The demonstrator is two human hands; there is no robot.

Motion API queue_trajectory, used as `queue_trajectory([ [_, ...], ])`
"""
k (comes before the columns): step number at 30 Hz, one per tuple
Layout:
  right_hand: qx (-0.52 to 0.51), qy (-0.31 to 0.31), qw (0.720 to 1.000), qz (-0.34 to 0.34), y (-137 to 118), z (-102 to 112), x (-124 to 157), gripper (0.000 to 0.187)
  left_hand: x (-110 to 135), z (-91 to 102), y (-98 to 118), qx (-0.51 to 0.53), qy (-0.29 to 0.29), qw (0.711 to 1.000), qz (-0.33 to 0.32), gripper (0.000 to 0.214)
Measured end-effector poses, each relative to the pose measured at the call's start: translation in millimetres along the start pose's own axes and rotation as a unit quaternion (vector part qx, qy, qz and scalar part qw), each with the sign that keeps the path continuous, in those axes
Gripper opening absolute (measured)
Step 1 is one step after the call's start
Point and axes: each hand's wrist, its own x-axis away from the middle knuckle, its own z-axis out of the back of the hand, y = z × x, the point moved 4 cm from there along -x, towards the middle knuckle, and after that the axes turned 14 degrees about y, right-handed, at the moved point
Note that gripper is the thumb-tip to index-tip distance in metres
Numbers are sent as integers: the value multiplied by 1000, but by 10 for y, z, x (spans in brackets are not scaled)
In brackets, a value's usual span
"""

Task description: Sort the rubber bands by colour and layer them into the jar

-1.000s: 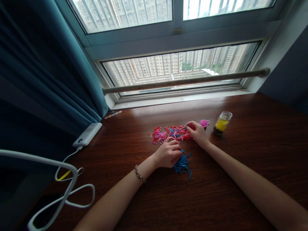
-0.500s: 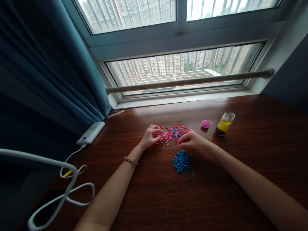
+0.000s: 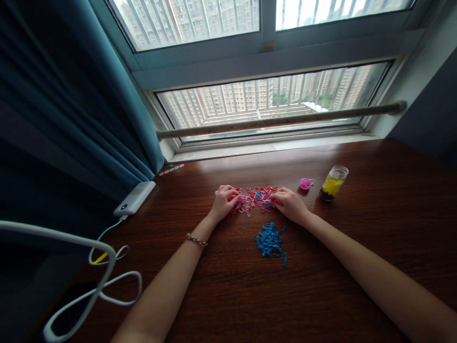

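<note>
Mixed loop pile [image 3: 258,196], pink and red with a few blue, lies on the desk [image 3: 321,281] between both hands. Left hand [image 3: 224,204] curls over its left end; right hand [image 3: 287,204] has bent fingers at its right edge. Can't tell whether either is clamped on a loop. Step looks like picking through the tangle. Next move probably calls for a fine fingertip pinch, one loop at a time, without dragging neighbours.

Blue heap [image 3: 269,239] sits apart, nearer the person, one blue loop [image 3: 284,259] just beside it. Loops: thin, slim ovals, likely rubbery. Desk: dark reddish-brown wood grain, glossy towards the window. Clear jar [image 3: 333,184], rounded, yellow and dark contents; small round pink cup [image 3: 305,184] near it.
</note>
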Motion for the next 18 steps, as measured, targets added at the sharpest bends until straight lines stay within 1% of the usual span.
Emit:
queue_trajectory([
  [3,9,-18,1000,23,8,-19,1,16,2,-5,-30,-3,11,1000,13,15],
  [6,18,-20,999,26,15,-30,8,17,1,-5,-45,3,14,1000,21,17],
  [12,28,17,999,-8,33,-2,15,18,-2,3,-51,-21,25,999,35,17],
  [15,31,37,999,-23,43,26,11,22,-2,18,-52,-33,37,998,43,12],
  [18,3,40,999,-9,4,40,7,29,-5,56,-36,-16,58,997,37,15],
])
